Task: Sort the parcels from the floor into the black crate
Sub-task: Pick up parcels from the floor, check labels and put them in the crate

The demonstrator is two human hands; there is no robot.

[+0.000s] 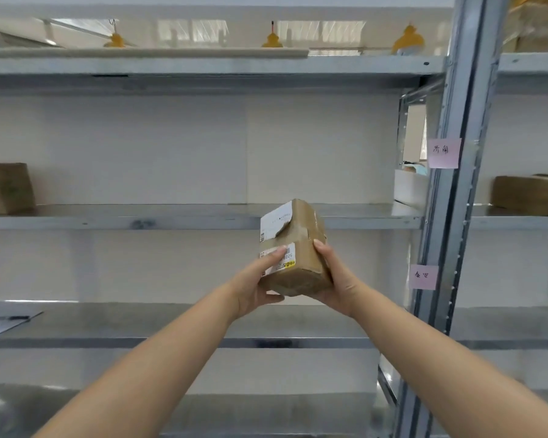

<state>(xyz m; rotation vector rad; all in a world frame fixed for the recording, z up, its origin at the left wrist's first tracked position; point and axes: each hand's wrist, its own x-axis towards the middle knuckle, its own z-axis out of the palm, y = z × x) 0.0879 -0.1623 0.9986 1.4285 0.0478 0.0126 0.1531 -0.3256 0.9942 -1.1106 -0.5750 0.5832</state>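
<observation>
1. Plainly, a small brown cardboard parcel (pixel 298 257) with white shipping labels is held up in the air between both hands, in front of a grey metal shelving rack (pixel 456 191).
2. The left hand (pixel 253 289) grips the parcel's lower left side. Its thumb lies flat across the lower label, and its other fingers (pixel 274 299) curl under the bottom edge.
3. The right hand (pixel 337 279) clamps the lower right side. Its thumb points up along the brown face, and its remaining fingers are hidden behind the parcel.
4. Both sets of fingers are thus closed on the parcel, which is tilted, its far end rising up and away from the fingers.
5. Behind the parcel's upper half, just above the fingers, runs the front edge of the middle shelf (pixel 140 221). Below the fingers lies the lower shelf (pixel 171 324).
6. Far to the left of the fingers and a little higher, a plain brown cardboard box (pixel 5 188) sits on the middle shelf. Lower left of them, a black pen (pixel 8 318) rests on a white sheet of paper (pixel 0 327) on the lower shelf.
7. To the right of the fingers, the rack's upright carries two pink sticky notes with handwritten marks: the upper pink note (pixel 443 153) well above the fingers, the lower pink note (pixel 423 277) about level with them.
8. Farther right, a second brown cardboard box (pixel 529 194) sits on the neighbouring shelf.
9. High above the fingers, yellow hanging lamps (pixel 271 39) show beyond the top shelf.
</observation>
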